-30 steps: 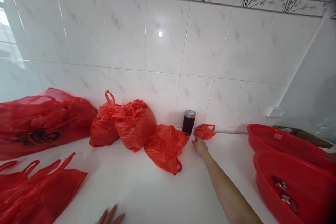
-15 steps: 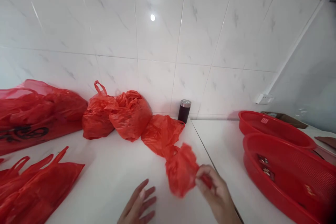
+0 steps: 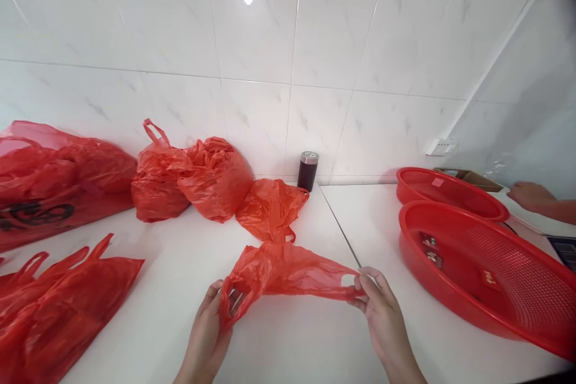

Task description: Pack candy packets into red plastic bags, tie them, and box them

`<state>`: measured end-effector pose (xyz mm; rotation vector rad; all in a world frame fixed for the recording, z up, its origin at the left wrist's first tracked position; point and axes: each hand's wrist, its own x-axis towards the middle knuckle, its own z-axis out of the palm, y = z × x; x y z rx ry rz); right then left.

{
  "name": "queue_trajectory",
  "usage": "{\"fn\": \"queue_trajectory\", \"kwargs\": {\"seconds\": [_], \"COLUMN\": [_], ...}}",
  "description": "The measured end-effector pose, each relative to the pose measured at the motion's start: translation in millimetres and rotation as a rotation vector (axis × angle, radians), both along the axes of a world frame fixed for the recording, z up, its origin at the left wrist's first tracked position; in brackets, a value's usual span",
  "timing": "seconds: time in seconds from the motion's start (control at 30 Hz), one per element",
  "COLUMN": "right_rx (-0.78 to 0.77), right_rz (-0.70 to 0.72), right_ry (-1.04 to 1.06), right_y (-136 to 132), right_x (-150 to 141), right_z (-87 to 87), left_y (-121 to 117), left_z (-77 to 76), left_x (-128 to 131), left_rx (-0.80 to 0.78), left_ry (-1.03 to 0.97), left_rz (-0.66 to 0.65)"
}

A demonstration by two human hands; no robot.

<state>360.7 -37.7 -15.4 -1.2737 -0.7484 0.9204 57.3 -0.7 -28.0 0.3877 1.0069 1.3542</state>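
A thin red plastic bag (image 3: 283,273) is stretched between my two hands just above the white counter (image 3: 180,288). My left hand (image 3: 209,327) pinches its crumpled left end. My right hand (image 3: 380,312) grips a handle loop at its right end. Both hands are closed on the bag, near the counter's front edge.
Filled red bags (image 3: 193,177) lie against the tiled wall, with a limp one (image 3: 270,210) beside them and a dark jar (image 3: 308,171). Flat red bags (image 3: 58,306) lie at the left. Two red baskets (image 3: 486,270) stand right. Another person's hand (image 3: 531,195) reaches in far right.
My right hand picked the small crumpled bag up from beside the jar and brought it toward me. My left hand took its other end and the bag is now spread out.
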Motion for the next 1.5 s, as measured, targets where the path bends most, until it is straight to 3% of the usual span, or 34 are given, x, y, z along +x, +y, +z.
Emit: {"fn": "queue_trajectory", "kwargs": {"seconds": [0.07,0.13,0.17,0.23,0.33,0.4,0.5,0.63,0.77,0.87,0.93,1.03,1.07,1.13,1.2,1.33,1.43,1.5], "right_rx": [0.055,0.186,0.237,0.269,0.258,0.262,0.203,0.113,-0.142,-0.191,-0.204,-0.199,-0.188,-0.156,-0.125,-0.137,-0.182,-0.186], "right_rz": [-0.113,-0.176,-0.127,0.123,0.460,0.526,0.577,0.671,0.821,0.844,0.848,0.861,0.863,0.860,0.871,0.944,0.949,0.967], "right_ry": [-0.314,-0.575,-0.646,-0.711,-0.845,-1.001,-1.222,-1.300,-1.280,-1.326,-1.373,-1.429,-1.442,-1.456,-1.449,-1.377,-1.308,-1.209], "right_y": [0.2,-1.0,-1.6,-0.5,12.0,26.9,49.1,60.1,56.6,56.5,58.0,58.8,57.6,52.1,43.5,31.0,33.7,35.1], "right_x": [-6.4,-18.2,-26.4,-47.4,-84.3,-106.0,-123.2,-106.9,-69.1,-54.9,-55.2,-64.2,-68.1,-75.3,-78.2,-61.1,-34.1,-15.9], "right_z": [3.2,11.3,16.2,24.4,25.6,19.2,8.7,9.2,21.7,31.5,38.0,47.4,49.9,52.8,52.8,49.9,56.6,69.3], "left_y": [-8.1,-16.8,-20.7,-25.7,-20.1,-7.2,13.9,22.7,19.5,14.3,4.5,-18.1,-24.5,-29.5,-21.8,11.8,21.4,14.6], "left_z": [-1.6,-1.1,0.6,7.0,21.2,29.5,37.2,45.1,52.5,60.3,69.8,82.7,83.2,75.3,57.3,24.9,28.1,39.9], "left_x": [4.3,10.2,13.4,19.5,27.0,29.3,25.1,-1.8,-43.8,-54.9,-43.1,-3.5,11.4,35.5,44.5,15.9,-11.3,-17.6], "left_rx": [0.042,0.173,0.258,0.434,0.625,0.588,0.396,0.330,0.280,0.248,0.314,0.597,0.694,0.792,0.755,0.535,0.479,0.535], "left_ry": [0.209,0.553,0.759,1.139,1.431,1.337,1.018,0.751,0.496,0.484,0.683,1.283,1.473,1.724,1.877,2.053,2.046,1.895], "left_rz": [0.017,0.093,0.141,0.223,0.221,0.056,-0.231,-0.358,-0.223,-0.114,0.083,0.362,0.349,0.177,0.002,-0.164,-0.341,-0.533]}}
